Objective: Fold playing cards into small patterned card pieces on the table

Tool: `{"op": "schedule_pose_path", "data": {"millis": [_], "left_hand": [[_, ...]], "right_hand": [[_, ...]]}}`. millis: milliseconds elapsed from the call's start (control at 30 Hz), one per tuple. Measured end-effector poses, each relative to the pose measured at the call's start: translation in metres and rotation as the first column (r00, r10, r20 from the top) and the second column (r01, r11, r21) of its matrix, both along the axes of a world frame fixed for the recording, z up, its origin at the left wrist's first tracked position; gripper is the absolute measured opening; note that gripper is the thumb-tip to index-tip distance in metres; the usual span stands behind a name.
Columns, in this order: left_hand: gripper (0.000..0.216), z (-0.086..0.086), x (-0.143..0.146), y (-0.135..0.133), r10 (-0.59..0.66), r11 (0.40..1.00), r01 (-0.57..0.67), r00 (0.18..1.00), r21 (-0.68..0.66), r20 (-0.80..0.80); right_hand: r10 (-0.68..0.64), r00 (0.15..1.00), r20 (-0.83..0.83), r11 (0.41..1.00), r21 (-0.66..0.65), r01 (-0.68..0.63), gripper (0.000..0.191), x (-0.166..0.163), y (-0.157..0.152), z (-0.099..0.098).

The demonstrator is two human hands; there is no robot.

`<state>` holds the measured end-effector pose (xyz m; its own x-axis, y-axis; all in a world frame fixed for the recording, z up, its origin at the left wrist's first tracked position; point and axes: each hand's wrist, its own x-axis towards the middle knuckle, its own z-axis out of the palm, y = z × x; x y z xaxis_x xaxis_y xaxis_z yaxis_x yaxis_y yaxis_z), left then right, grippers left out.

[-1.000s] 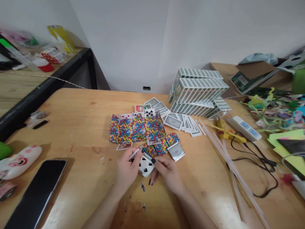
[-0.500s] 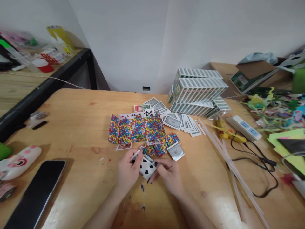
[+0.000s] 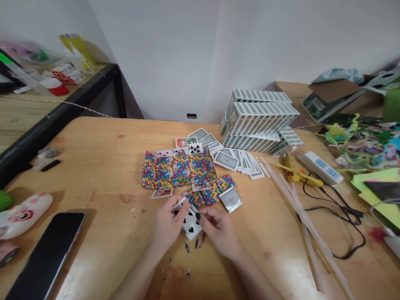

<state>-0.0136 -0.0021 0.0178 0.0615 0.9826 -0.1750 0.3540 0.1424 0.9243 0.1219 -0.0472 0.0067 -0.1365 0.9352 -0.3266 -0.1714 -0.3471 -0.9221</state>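
Between my hands is a playing card with black spades, its edge strip folded over to show the patterned back. My left hand pinches its left side, thumb on top. My right hand grips the right side, with the thumb pressed on the folded strip. Just beyond lies a colourful patterned strip of joined panels, with a folded card at its right end. Behind that stands an open box-like form covered in the same bright pattern, with card faces along its back edge.
Loose cards spread behind on the right, before stacked card boxes. A yellow glue gun, a power strip, black cable and translucent sticks lie at right. A phone lies at left.
My right hand has shifted slightly left along the card, its thumb now further up on the folded strip. The card has turned a little. Other things stay in place.
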Motion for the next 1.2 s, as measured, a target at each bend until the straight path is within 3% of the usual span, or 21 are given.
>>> {"op": "schedule_pose_path", "data": {"millis": [267,433,733,800,967,1100,1200], "left_hand": [[0.019,-0.004,0.005,0.002,0.065,0.997,-0.059,0.984,-0.04,0.166],[0.02,-0.008,0.009,-0.001,-0.05,0.996,0.061,0.986,-0.067,0.16],[0.017,-0.008,0.003,0.001,-0.036,0.999,0.033,0.992,0.028,0.121],[0.016,-0.007,0.001,0.002,-0.034,0.999,0.029,0.992,0.039,0.122],[0.016,-0.009,0.002,0.0,-0.123,0.992,0.122,0.987,0.02,0.107],[0.015,-0.01,0.006,-0.004,-0.227,0.974,0.224,0.971,0.047,0.074],[0.014,-0.01,0.007,-0.006,-0.188,0.981,0.186,0.981,0.049,0.052]], "right_hand": [[-0.139,0.99,-0.013,0.99,0.018,0.14,0.032,0.002,0.005,-0.001],[-0.237,0.968,-0.082,0.97,0.041,0.241,0.029,0.006,0.009,0.002],[-0.028,0.999,-0.018,1.0,0.012,0.029,0.029,0.004,0.003,-0.005],[-0.055,0.998,0.021,0.998,0.036,0.054,0.029,0.007,0.005,-0.003],[-0.266,0.959,0.099,0.954,0.172,0.247,0.028,0.019,0.01,0.001],[-0.216,0.94,0.263,0.966,0.199,0.166,0.022,0.025,0.01,-0.003],[-0.178,0.928,0.326,0.977,0.171,0.127,0.021,0.026,0.009,-0.005]]}}
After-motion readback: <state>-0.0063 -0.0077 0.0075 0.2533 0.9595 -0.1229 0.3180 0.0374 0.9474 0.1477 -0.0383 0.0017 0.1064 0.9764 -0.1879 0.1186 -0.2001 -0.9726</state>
